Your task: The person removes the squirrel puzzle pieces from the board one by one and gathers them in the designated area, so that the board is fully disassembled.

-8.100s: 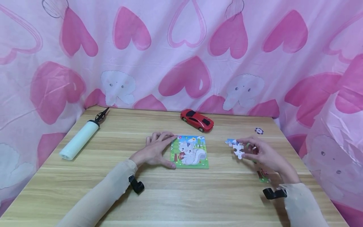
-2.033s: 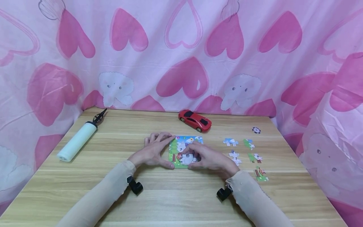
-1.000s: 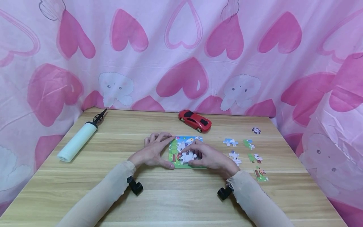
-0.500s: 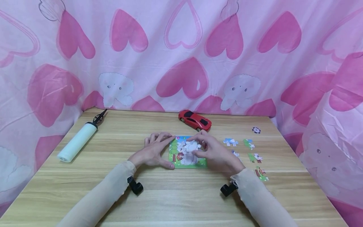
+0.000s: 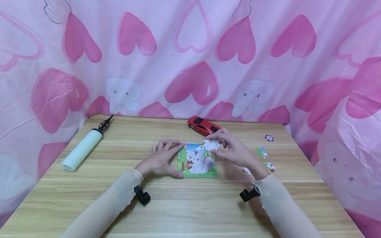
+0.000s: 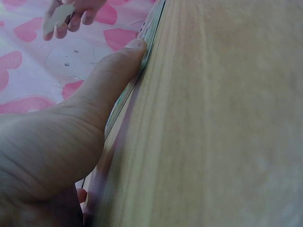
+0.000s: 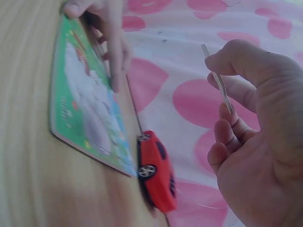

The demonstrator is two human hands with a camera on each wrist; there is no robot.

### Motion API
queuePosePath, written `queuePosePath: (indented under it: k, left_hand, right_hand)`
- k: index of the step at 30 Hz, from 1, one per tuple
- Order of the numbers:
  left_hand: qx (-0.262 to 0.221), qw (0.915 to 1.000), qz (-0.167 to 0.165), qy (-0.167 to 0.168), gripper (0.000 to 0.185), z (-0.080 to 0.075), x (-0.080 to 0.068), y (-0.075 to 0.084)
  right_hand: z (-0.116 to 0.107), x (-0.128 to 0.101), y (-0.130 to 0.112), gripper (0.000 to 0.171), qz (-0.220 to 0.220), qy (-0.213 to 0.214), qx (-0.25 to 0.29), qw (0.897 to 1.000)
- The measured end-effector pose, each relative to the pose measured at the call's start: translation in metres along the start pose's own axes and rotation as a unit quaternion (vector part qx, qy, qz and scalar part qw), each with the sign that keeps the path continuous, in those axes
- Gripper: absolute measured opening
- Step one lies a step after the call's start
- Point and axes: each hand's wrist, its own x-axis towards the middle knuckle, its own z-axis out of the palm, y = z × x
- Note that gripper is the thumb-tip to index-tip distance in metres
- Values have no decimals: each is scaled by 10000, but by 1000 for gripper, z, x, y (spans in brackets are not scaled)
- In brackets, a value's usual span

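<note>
A square puzzle board (image 5: pixel 197 161) with a white cat picture lies flat at the table's middle. My left hand (image 5: pixel 178 159) rests on the table at the board's left edge, index tip at its far corner and thumb (image 6: pixel 120 66) against its near corner. My right hand (image 5: pixel 219 143) hovers over the board's far right corner and pinches a white puzzle piece (image 5: pixel 212 144), which shows edge-on as a thin strip, the piece (image 7: pixel 218 78), in the right wrist view. The board (image 7: pixel 85 104) lies below that hand.
A red toy car (image 5: pixel 203 126) stands just behind the board, close to my right hand. Loose puzzle pieces (image 5: pixel 262 152) lie to the right, partly hidden by my right arm. A white hand pump (image 5: pixel 83 147) lies far left, a small chip (image 5: pixel 269 138) far right. Pink heart cloth surrounds the table.
My right hand has lifted a white piece off the board and carried it up toward the far right corner. The left hand has stayed at the board's left edge.
</note>
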Motion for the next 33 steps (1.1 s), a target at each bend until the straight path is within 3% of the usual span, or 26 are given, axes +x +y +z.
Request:
queuePosePath:
  k: [10, 18, 28, 33]
  left_hand:
    - [-70, 10000, -40, -3, 126, 0, -1, 2]
    - [-15, 10000, -1, 22, 127, 1, 0, 0]
    - [32, 10000, 30, 34, 128, 0, -1, -1]
    - [21, 10000, 25, 34, 129, 1, 0, 0]
  right_hand:
    - [-35, -19, 3, 47, -273, 343, -435, 9981]
    - [-59, -43, 2, 50, -139, 622, -678, 9957]
    - [-71, -67, 11, 54, -389, 782, -783, 9931]
    - [-74, -82, 17, 51, -238, 810, -961, 9918]
